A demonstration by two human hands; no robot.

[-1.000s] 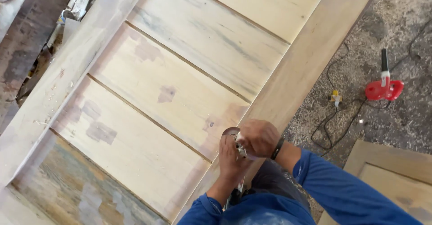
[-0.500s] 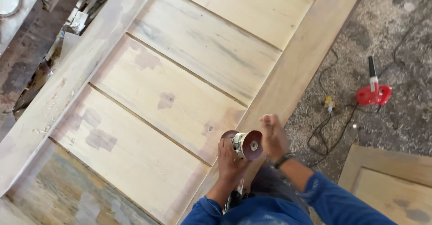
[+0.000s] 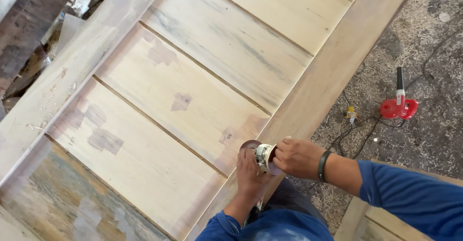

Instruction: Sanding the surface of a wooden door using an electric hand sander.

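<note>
While we look down from the head camera, we see both hands meeting at lower centre of the frame on a small angle grinder [image 3: 262, 155]. Left hand [image 3: 249, 169] comes up from the bottom edge, fingers clenched around the grinder body from below. Right hand [image 3: 297, 157] comes in from the right, fingers closed on the grinder head, just beside the reddish sanding disc [image 3: 251, 145]. A dark wristband [image 3: 322, 165] sits on the right wrist, blue sleeve [image 3: 410, 200] behind it. We cannot tell whether the disc touches the wood.

Grinder sits over the right rail of a big wooden door panel [image 3: 202, 77] that fills the left and centre of the frame, running diagonally. Its boards are pale, with grey filler patches [image 3: 181, 102] and narrow grooves between them. Lower left corner of the panel looks darker and unsanded, bluish-brown.

Right side of the frame is floor [image 3: 434, 135] covered in wood shavings. A red power tool [image 3: 399, 107] lies there at mid right, well apart from the hands, with black cable [image 3: 354, 137] looping near a small yellow plug [image 3: 351, 114]. Another wooden frame piece [image 3: 366, 219] shows at lower right. Clutter in the upper left is too blurred to name.
</note>
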